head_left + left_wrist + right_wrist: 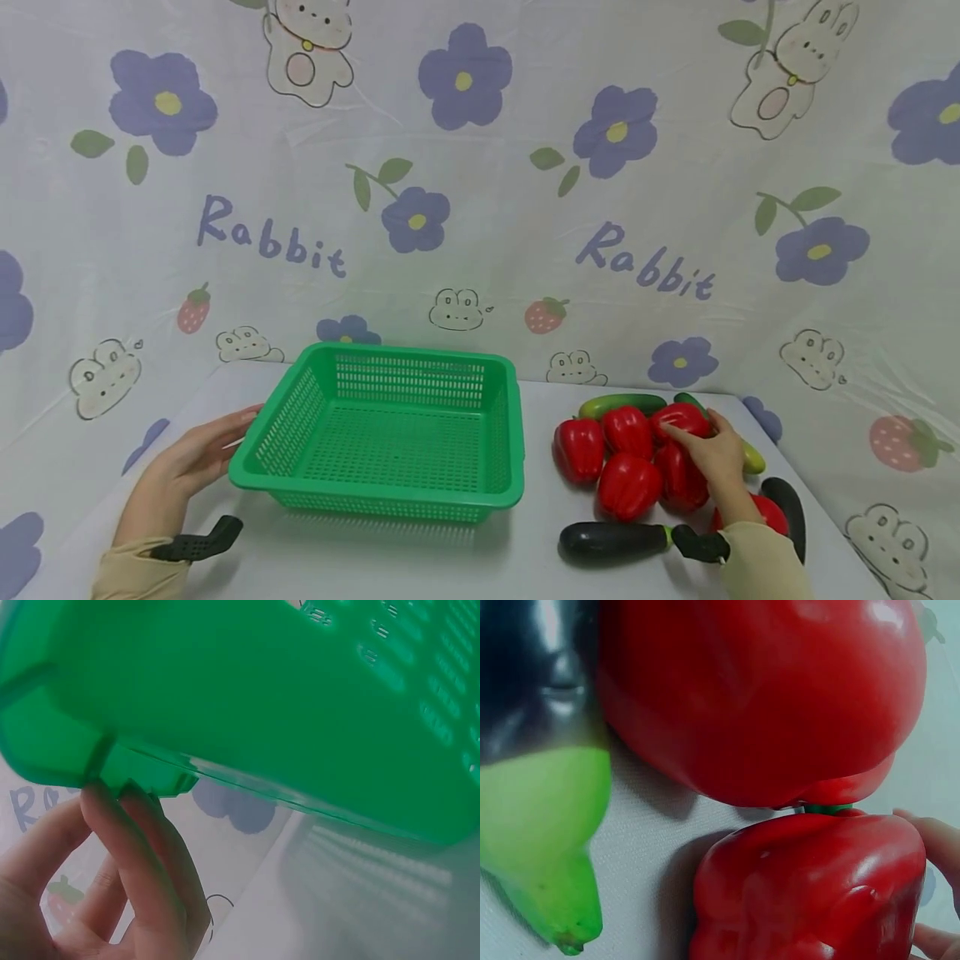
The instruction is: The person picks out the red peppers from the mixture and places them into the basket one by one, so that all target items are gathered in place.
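My left hand [201, 454] is at the left side of a green plastic basket [382, 493], its fingertips right at the rim. In the left wrist view the fingers [139, 855] reach up to the basket's rim with a loose bend. My right hand [716, 457] spans a red bell pepper [681, 414] at the back of a cluster, thumb on one side and fingers on the other. Close below it lies another red bell pepper [681, 479]. In the right wrist view, fingertips [934, 836] show beside a pepper [810, 892]; the rest of that hand is out of frame.
More red bell peppers [630, 487] lie left of the right hand. A dark eggplant [611, 542] lies in front, another eggplant [787, 508] at the right edge. Behind are a cucumber [622, 404] and a yellow-green vegetable [752, 458]. A printed cloth [480, 250] hangs behind the white table.
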`<state>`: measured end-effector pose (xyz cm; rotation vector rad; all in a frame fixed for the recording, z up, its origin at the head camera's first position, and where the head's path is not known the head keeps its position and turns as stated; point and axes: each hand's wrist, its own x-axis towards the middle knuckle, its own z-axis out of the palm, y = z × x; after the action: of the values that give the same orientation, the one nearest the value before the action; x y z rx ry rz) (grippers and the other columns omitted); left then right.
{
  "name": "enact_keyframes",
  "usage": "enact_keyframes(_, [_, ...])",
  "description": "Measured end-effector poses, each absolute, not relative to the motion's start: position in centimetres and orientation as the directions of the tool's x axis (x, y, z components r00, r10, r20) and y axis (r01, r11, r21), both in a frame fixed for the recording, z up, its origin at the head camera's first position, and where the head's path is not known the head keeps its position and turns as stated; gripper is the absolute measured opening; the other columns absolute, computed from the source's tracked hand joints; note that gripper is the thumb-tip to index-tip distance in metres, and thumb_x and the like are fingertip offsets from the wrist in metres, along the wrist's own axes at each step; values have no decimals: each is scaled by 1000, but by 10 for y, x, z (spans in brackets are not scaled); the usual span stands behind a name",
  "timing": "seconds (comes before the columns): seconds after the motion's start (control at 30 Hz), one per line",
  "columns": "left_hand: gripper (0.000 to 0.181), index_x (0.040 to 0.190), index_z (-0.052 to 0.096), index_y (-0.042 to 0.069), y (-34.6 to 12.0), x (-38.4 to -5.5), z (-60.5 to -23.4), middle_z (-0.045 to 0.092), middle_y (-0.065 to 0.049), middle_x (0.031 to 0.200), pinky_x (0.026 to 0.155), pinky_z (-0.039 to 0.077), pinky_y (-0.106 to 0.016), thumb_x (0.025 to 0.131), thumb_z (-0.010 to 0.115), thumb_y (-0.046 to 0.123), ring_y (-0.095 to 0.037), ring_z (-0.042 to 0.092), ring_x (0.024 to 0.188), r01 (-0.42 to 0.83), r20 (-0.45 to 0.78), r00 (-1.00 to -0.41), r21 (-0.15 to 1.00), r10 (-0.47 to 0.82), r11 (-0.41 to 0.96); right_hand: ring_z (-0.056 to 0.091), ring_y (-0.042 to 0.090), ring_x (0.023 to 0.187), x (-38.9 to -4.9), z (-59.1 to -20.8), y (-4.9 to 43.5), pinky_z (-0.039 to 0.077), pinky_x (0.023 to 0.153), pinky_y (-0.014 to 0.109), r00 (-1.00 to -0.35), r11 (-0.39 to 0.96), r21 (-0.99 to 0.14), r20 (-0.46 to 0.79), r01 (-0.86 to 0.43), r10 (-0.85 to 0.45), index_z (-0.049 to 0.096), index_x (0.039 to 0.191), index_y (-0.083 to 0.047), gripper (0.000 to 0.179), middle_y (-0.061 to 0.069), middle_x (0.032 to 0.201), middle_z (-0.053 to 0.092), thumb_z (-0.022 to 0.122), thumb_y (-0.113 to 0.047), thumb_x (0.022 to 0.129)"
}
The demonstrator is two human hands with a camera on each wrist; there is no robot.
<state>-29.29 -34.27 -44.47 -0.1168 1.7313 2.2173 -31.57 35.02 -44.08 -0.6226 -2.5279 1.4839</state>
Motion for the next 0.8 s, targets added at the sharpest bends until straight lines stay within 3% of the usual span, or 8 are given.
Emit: enact_keyframes(0.8, [30,104,73,33,-343,-291,-450,69,15,109,86,57,-23,103,48,17,-6,61,104,-262,-198,-948,930,249,-258,31,52,136,-324,-438,351,36,107,66,-891,469,-810,-135,351,434,10,154,4,100,36,152,25,70,-41,88])
